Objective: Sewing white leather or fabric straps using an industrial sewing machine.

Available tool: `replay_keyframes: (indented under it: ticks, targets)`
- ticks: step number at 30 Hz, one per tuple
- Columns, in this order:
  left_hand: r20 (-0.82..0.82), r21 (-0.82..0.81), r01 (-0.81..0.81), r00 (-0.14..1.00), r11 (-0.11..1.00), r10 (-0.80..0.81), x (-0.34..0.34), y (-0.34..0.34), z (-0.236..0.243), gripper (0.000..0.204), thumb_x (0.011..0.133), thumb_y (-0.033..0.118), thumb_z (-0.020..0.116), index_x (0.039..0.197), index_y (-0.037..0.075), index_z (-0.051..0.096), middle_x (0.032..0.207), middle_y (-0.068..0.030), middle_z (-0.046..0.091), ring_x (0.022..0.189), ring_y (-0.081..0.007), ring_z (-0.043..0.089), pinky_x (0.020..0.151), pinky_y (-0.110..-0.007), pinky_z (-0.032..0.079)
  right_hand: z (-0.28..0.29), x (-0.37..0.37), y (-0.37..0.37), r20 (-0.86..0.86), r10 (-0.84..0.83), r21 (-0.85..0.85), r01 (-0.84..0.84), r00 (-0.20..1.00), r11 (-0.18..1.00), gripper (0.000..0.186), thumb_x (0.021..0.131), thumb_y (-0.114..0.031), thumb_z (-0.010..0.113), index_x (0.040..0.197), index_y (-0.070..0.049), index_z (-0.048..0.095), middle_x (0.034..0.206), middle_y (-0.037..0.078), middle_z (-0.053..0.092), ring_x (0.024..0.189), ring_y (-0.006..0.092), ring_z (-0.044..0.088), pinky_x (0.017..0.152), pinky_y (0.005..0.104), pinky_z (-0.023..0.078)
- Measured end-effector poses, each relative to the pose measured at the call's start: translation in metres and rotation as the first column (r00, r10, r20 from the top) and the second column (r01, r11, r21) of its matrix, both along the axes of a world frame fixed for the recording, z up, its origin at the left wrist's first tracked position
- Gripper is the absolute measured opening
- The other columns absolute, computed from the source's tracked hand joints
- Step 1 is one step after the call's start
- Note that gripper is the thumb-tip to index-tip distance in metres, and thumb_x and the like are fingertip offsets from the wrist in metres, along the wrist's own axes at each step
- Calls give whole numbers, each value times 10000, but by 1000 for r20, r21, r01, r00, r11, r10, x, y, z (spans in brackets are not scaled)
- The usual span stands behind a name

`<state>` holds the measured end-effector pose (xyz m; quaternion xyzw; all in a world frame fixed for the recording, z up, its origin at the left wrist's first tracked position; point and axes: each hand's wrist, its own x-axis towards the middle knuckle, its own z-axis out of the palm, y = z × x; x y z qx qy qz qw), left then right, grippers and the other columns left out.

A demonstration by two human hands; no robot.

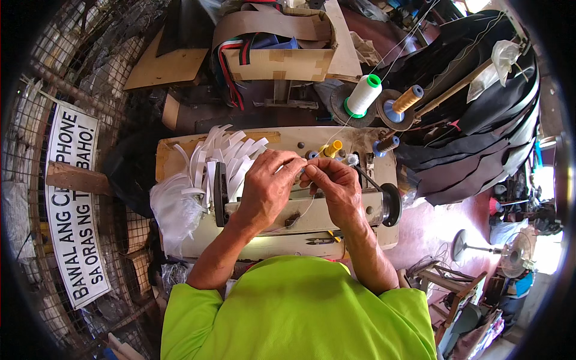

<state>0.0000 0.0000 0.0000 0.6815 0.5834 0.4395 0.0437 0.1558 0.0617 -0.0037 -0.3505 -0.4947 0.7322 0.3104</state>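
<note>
Both hands meet above the cream sewing machine [324, 217]; the left hand [269, 185] bunches its fingers, but whatever sits at their tips is too small to tell, so I cannot say if it grips anything; the right hand [335, 185] presses thumb and forefinger together on a thin thread [308, 209], which drops from them toward 6 o'clock, then curves off toward 7 and fades against the machine.

From the hands, white strips [231, 157] fan out at 10 o'clock, some ends covered by a crumpled clear bag [174, 204]; at 2 o'clock a yellow spool [333, 147] is partly hidden by the right hand; a white cone [365, 96] stands beyond; the black handwheel [392, 204] is at 4; near 5, small dark snips [321, 241], hard to make out, lie on the desk [384, 237], whose near edge the green shirt [297, 312] covers.
</note>
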Motion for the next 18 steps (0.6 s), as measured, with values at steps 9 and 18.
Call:
replay_keyframes:
  ticks: [9, 18]
  targets:
    - [-115, 78, 20, 993, 997, -11, -1, 0, -3, 347, 667, -40, 664, 1008, 17, 634, 967, -96, 606, 862, -274, 592, 758, -384, 494, -3, 3, 2, -87, 20, -84, -28, 996, 996, 229, 922, -196, 645, 1014, 13, 651, 830, 35, 670, 727, 90, 616, 641, 221, 465]
    - [429, 38, -36, 903, 999, 17, 7, 5, -20, 73, 911, -16, 538, 980, 1, 555, 904, -139, 603, 813, -258, 610, 742, -343, 496, -3, 0, 0, -233, -69, -342, -15, 970, 940, 194, 925, -162, 634, 1004, 16, 631, 838, 66, 666, 721, 121, 626, 646, 245, 496]
